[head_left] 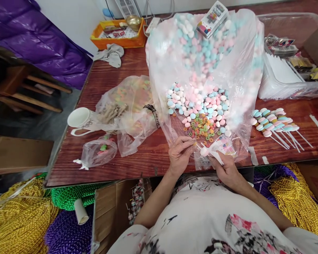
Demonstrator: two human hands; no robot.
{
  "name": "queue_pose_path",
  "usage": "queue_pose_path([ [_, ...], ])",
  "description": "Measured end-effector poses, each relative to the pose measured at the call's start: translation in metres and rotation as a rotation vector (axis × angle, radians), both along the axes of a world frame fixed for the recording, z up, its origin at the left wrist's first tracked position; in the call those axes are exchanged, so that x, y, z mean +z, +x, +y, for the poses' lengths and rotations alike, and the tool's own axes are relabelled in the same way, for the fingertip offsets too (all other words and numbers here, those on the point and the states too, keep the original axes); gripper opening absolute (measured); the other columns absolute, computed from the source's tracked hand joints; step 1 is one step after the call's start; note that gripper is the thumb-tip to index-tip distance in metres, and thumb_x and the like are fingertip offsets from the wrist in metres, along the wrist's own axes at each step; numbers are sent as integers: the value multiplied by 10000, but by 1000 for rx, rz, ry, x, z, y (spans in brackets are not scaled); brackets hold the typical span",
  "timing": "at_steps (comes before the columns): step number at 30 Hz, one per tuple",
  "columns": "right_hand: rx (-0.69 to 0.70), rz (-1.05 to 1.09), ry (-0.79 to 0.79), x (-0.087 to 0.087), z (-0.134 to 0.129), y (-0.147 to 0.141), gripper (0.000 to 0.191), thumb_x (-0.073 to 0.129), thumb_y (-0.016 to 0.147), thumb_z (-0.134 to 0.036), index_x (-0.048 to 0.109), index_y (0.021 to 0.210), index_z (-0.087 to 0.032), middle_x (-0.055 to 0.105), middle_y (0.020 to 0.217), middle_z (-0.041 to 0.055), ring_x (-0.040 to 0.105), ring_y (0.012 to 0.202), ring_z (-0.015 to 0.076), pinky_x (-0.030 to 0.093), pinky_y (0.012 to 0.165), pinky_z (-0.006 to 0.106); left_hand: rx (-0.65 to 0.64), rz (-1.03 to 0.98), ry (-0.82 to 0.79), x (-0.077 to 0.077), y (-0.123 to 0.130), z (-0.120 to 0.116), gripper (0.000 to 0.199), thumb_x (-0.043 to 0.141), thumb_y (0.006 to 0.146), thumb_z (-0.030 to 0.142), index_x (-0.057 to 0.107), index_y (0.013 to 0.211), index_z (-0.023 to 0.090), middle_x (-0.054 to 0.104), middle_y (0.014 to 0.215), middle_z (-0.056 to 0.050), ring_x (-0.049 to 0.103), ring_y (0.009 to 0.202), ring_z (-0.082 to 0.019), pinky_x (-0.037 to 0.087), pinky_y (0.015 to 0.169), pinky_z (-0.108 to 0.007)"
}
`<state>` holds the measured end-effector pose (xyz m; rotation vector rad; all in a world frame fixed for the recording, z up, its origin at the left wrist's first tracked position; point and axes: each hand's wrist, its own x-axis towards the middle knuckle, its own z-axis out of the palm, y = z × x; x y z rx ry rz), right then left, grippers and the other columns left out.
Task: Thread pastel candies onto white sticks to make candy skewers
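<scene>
My left hand (180, 154) is closed in a pinch, with a tiny yellow-orange ring piece (194, 143) at its fingertips. My right hand (226, 170) grips a white stick, whose tip points towards the left fingertips. A pale pink oval piece (204, 151) is threaded on this stick. White strips (216, 157) also show at the right fingers; I cannot tell what they are. Just beyond both hands, coloured rings (201, 127) and pink, blue and white oval pieces (192, 106) spill from a large clear plastic bag (243, 63).
Several finished sticks (277, 121) of stacked pieces lie at right, before a clear bin (291, 92) of white sticks. At left are a white cup (78, 117), a bag of rings (132, 93) and a small bag (99, 153). An orange tray (119, 43) stands behind.
</scene>
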<state>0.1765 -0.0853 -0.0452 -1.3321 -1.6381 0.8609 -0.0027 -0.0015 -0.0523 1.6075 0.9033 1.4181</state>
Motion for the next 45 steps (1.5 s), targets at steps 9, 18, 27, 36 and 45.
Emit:
queue_pose_path([
  [9,-83,204,-54,-19,1,-4,220,487,978,-275,583,794,-202,454,602,-42,378,530,108,346,532,250,-172,172,66,-2,18,-33,255,626,914,206,729,1139,267,691,959,-59,641,909,-166,542,798,-314],
  [18,-269,351,-40,-29,3,4,306,535,955,-364,521,697,-200,413,589,-40,372,552,117,320,533,260,-85,250,-54,8,-2,40,354,602,921,301,646,1263,219,716,990,-55,653,846,-155,536,770,-296],
  [27,-257,385,-37,-30,-2,5,310,544,951,-394,537,710,-198,433,593,-35,385,545,121,343,531,273,-137,762,58,-9,-10,116,153,634,795,193,762,878,195,751,879,-63,676,853,-209,512,846,-361],
  [36,-254,383,-91,-51,-3,11,332,548,960,-388,512,690,-199,446,603,-30,410,571,124,336,537,265,53,191,-282,-2,-31,111,263,783,708,371,766,870,164,737,824,-40,663,744,-165,540,733,-311],
  [45,-249,336,-76,-41,-1,10,330,530,962,-388,528,695,-193,449,586,-35,401,541,118,336,533,269,-111,541,-149,-16,-17,104,164,601,813,217,753,857,174,731,888,-55,666,787,-177,536,720,-303],
])
